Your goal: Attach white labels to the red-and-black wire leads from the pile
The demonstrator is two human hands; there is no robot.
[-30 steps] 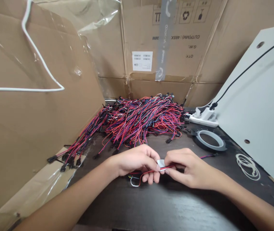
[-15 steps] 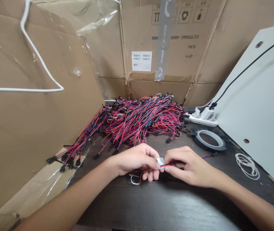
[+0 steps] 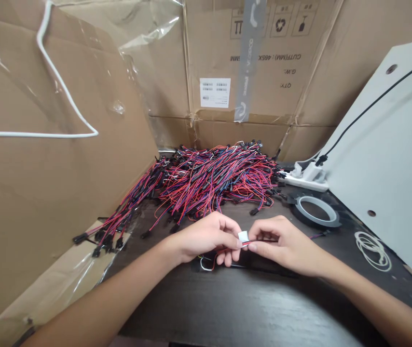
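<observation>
My left hand [image 3: 215,238] pinches a thin red wire cable [image 3: 246,244] between thumb and fingers. A small whitish square tab [image 3: 243,236], perhaps tape or a label, stands up from the cable between both hands. My right hand [image 3: 278,243] is closed on the same cable just to the right, thumb and forefinger by the tab. A white loop of wire [image 3: 205,266] hangs out below my left fingers. A connector end [image 3: 326,233] lies beyond my right hand; whether it belongs to this cable I cannot tell.
A large heap of red and dark wires [image 3: 216,180] lies behind my hands, with a bundle [image 3: 126,207] trailing left. At right are a tape roll [image 3: 317,212], a coiled cream cord [image 3: 373,251] and a power strip [image 3: 307,182]. Cardboard [image 3: 64,193] walls the left and back.
The whitish tab now sits flatter and more folded on the cable. Both hands have shifted slightly upward while keeping hold of the cable, and the view has moved a little.
</observation>
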